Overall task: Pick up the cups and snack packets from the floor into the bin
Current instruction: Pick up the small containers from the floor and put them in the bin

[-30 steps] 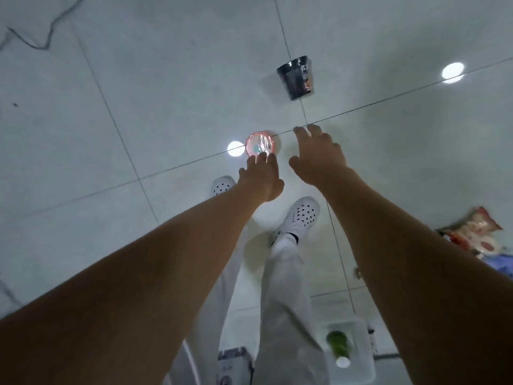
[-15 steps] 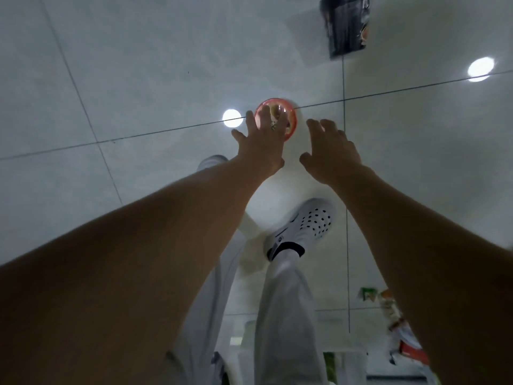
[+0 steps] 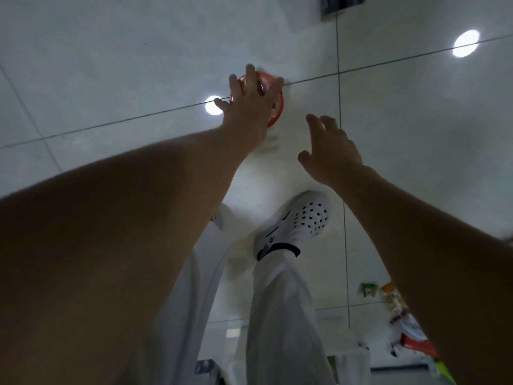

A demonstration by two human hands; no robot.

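Left hand (image 3: 251, 107) sits on the red cup (image 3: 278, 111) on the floor (image 3: 111, 65), fingers splayed over its rim. Right hand (image 3: 331, 154) hovers beside it, fingers relaxed, holding nothing. Snack packets (image 3: 408, 329) are down by the right arm.

Left hand (image 3: 249, 107) has come down over the red cup (image 3: 279, 111), fingers spread

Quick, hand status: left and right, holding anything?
Left hand: open, fingers spread over the red cup, not yet closed round it.
Right hand: open, beside the cup, holding nothing.
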